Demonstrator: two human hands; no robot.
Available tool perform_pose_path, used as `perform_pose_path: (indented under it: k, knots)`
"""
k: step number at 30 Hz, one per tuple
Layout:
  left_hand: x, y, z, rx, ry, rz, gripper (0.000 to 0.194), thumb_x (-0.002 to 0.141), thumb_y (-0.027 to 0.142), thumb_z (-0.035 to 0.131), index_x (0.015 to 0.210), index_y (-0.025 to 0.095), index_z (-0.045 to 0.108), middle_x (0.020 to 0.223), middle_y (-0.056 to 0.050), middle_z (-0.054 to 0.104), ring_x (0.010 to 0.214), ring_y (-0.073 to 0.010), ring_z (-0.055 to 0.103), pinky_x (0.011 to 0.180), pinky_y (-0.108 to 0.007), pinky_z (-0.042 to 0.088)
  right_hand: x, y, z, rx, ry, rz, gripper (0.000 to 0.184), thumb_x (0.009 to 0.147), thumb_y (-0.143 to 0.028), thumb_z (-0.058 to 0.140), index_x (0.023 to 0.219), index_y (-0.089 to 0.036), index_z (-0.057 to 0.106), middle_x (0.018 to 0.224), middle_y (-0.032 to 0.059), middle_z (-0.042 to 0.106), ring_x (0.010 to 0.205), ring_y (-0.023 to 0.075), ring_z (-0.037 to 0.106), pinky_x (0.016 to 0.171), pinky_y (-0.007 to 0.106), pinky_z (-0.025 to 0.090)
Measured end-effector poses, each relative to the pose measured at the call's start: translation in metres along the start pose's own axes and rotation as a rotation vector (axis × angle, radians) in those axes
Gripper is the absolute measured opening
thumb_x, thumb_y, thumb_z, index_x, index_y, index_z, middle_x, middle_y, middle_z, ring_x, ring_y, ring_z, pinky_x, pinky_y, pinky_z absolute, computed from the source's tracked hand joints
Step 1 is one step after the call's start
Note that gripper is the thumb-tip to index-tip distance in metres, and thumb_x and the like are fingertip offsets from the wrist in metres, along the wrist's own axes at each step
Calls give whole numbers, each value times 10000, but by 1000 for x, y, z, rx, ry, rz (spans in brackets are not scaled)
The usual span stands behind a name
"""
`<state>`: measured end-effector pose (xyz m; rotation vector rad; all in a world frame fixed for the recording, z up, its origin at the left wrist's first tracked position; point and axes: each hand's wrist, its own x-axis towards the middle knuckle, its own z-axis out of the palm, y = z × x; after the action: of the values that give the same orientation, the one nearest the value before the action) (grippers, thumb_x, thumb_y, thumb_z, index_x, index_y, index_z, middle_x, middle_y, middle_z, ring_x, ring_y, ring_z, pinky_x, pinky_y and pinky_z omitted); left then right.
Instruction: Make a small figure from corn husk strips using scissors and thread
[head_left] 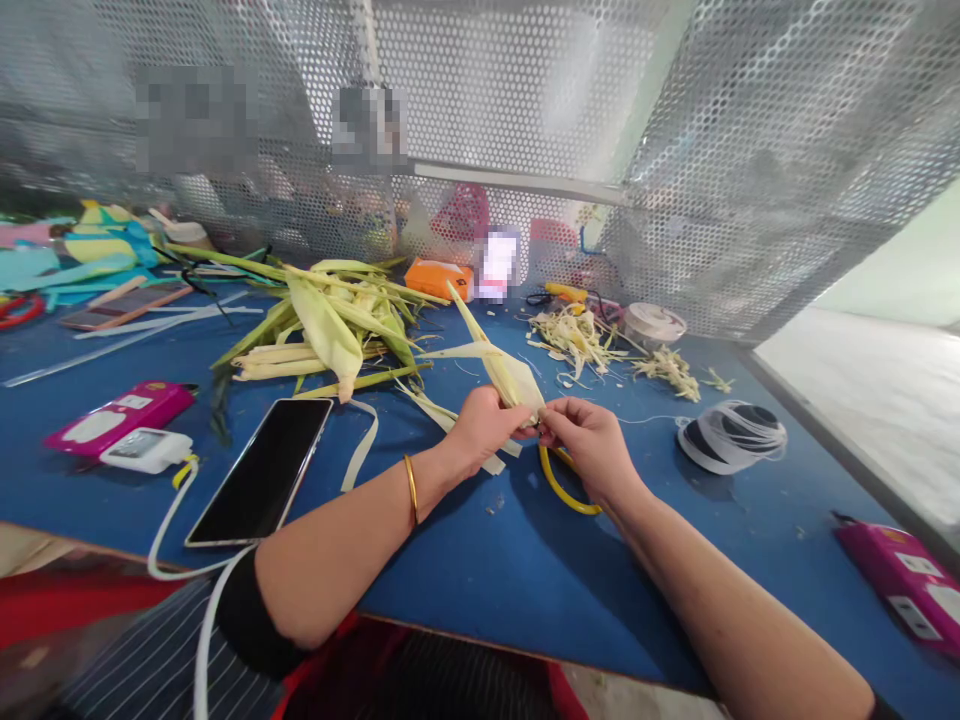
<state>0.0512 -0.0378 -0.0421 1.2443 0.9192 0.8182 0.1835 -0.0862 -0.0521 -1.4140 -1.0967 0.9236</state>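
Near the middle of the table, my left hand [487, 425] is closed round the base of a pale corn husk [514, 380], whose pointed ends stick up and to the left. My right hand [589, 440] pinches at the husk's lower end, fingertips almost touching my left fingers; what lies between them is too small to make out. A thin white thread [649, 419] runs from a thread spool [731, 437] towards my right hand. Partly hidden under that hand is a yellow loop [559, 485]. Loose husk strips [435, 408] lie beside my left hand.
A heap of corn husks [330, 320] lies at the back left, with a smartphone [262, 470] nearer me. Husk scraps [577, 340] and a tape roll [654, 323] are at the back right. Magenta power strips [124, 415] and a white cable [161, 540] also occupy the blue table [465, 570].
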Motion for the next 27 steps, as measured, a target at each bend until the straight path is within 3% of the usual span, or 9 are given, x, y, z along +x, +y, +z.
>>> perform_pose_path:
  k: [7, 12, 17, 20, 24, 27]
  knots:
    - [4, -9, -6, 291, 37, 79, 22, 712, 143, 669, 710, 130, 687, 683, -42, 712, 681, -184, 707, 602, -223, 561, 0, 4, -4, -375, 13, -163, 182, 757, -349, 596, 684, -185, 627, 588, -4, 617, 543, 135, 516, 529, 250, 368]
    - [5, -10, -9, 461, 42, 81, 58, 727, 177, 663, 728, 136, 704, 679, -52, 718, 698, -192, 711, 617, -224, 550, 1, 5, -5, -447, -40, -157, 206, 767, -353, 566, 659, -186, 618, 573, 2, 622, 544, 139, 516, 529, 248, 360]
    - [2, -10, -7, 469, 46, 37, 98, 721, 187, 666, 801, 156, 715, 736, -41, 731, 753, -193, 710, 648, -229, 554, -1, 3, -5, -556, -3, -166, 183, 749, -318, 555, 639, -191, 627, 562, 0, 620, 533, 138, 521, 532, 254, 350]
    - [1, -9, -5, 343, 29, 7, 155, 717, 158, 667, 865, 166, 713, 779, -28, 736, 778, -183, 711, 668, -224, 560, 0, 1, -4, -410, -8, -121, 161, 717, -318, 577, 614, -196, 599, 546, -1, 615, 522, 139, 525, 520, 251, 360]
    - [3, -8, -1, 69, -46, -79, 201, 772, 96, 572, 909, 165, 702, 832, -27, 740, 761, -150, 712, 723, -233, 567, 5, 0, -5, -68, -80, 46, 139, 646, -328, 633, 614, -196, 599, 535, -7, 622, 522, 141, 561, 551, 254, 423]
    - [4, -8, 1, -8, -12, -112, 188, 781, 91, 562, 896, 152, 698, 853, -44, 737, 750, -148, 710, 709, -240, 568, 6, -1, -5, -35, -87, 71, 149, 644, -338, 646, 629, -194, 610, 550, 1, 637, 532, 143, 571, 563, 258, 432]
